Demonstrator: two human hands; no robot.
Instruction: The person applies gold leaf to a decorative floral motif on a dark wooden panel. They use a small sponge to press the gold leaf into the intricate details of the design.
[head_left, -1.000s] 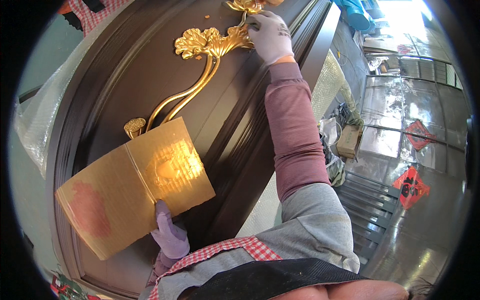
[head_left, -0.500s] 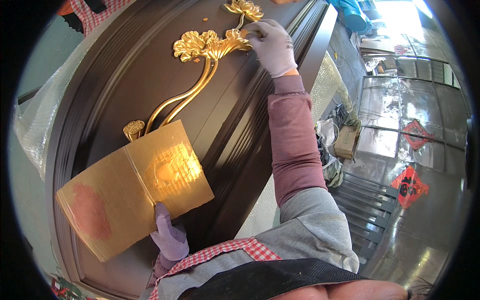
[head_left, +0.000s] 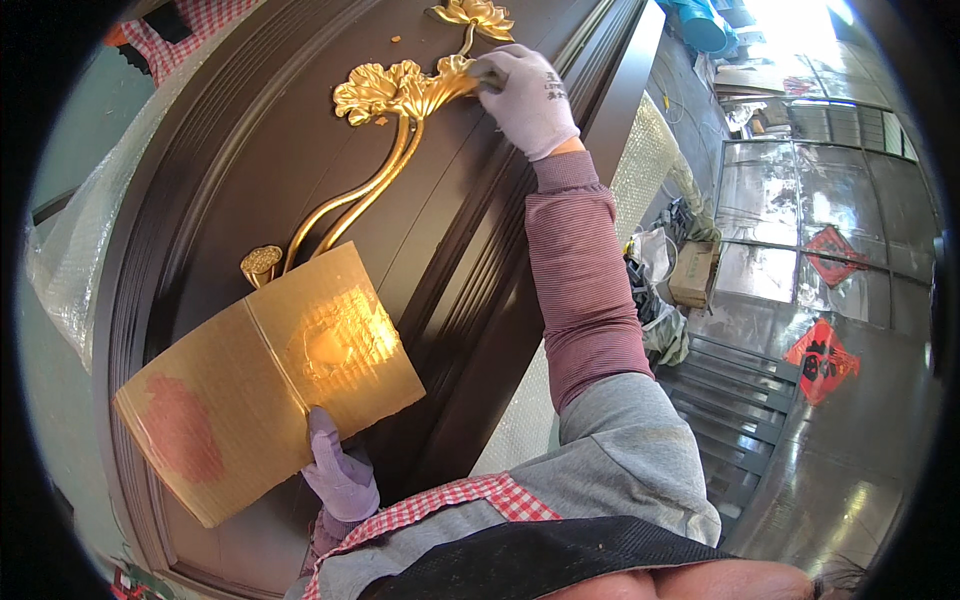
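In a pale lilac glove, my left hand grips the lower edge of a brown cardboard sheet, thumb on top. One half of the cardboard bears a wet gold paint patch, the other a dull red stain. My right hand, gloved too, is pinched closed at the right edge of a gold carved lotus leaf. What its fingertips hold is hidden. Gold stems curve down from the leaf, beside a gold seed pod. Above is a gold lotus flower.
The carving lies on a large dark brown panel with ridged moulding. Bubble wrap lies along its left side. To the right are a small carton, a slatted metal rack and red diamond-shaped paper signs. Another person's checked cloth shows at upper left.
The panel and carving have shifted slightly left in view. My right hand has moved a little left and down, staying at the leaf's right edge. The left hand still holds the cardboard.
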